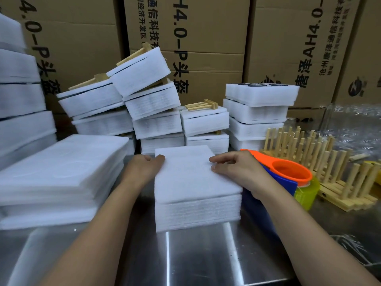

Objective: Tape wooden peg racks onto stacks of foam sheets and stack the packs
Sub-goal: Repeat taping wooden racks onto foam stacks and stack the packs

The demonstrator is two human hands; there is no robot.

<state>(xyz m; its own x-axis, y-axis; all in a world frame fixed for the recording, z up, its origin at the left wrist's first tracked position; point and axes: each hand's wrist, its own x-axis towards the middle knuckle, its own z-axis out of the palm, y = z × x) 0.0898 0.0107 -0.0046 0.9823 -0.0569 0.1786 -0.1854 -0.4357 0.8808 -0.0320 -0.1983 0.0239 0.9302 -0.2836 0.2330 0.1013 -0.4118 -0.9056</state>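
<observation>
White foam stack (195, 182): squared, many thin sheets.

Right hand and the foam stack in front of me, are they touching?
Touching. In the head view the fingers of the right hand lie on the top sheet of the foam stack, near its right edge.
</observation>
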